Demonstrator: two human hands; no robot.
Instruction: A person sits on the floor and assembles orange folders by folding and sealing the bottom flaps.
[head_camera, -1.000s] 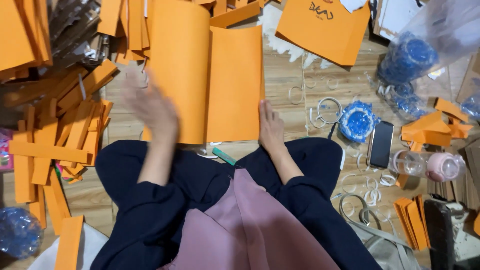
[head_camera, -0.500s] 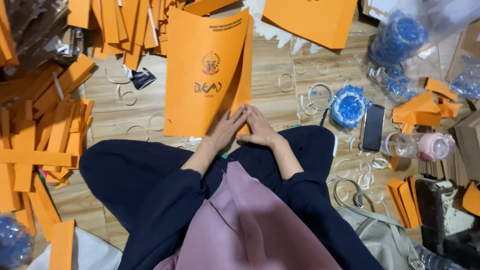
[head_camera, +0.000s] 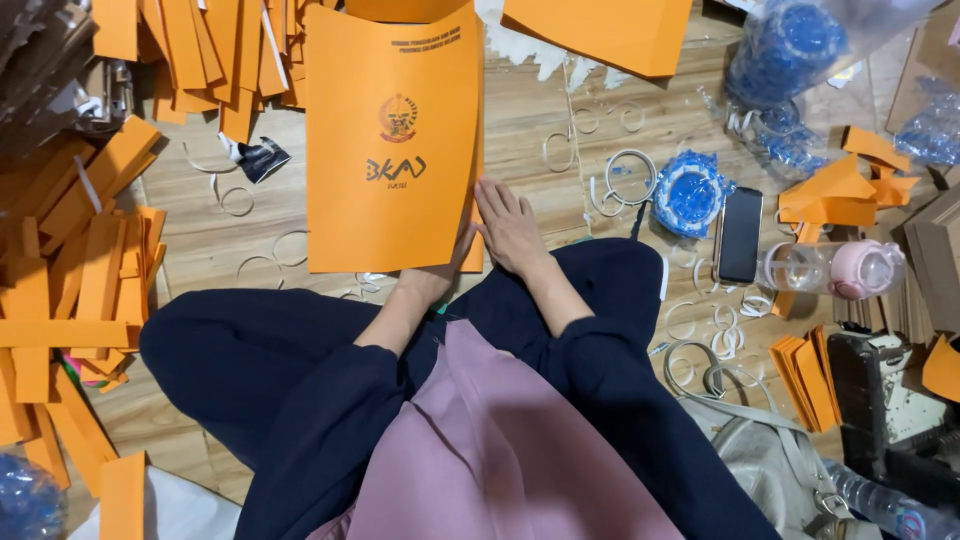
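Note:
An orange paper folder (head_camera: 390, 140) with a printed emblem lies closed on the wooden floor in front of my crossed legs. My left hand (head_camera: 432, 276) is at its lower right corner, fingers tucked under the cover and thumb on its edge. My right hand (head_camera: 512, 226) lies flat with fingers apart beside the folder's right edge, touching the orange flap that sticks out there. Dark sleeves cover both forearms.
Piles of orange paper strips (head_camera: 80, 260) fill the left side. More orange sheets (head_camera: 600, 30) lie at the top. At the right are a blue tape roll pack (head_camera: 690, 192), a black phone (head_camera: 740, 234), a pink-capped bottle (head_camera: 835, 268), white rings and a grey bag (head_camera: 770, 460).
The folder, open a second ago, has been folded shut with its printed cover up. Both hands came together at its lower right corner, and the left hand has slid under the cover.

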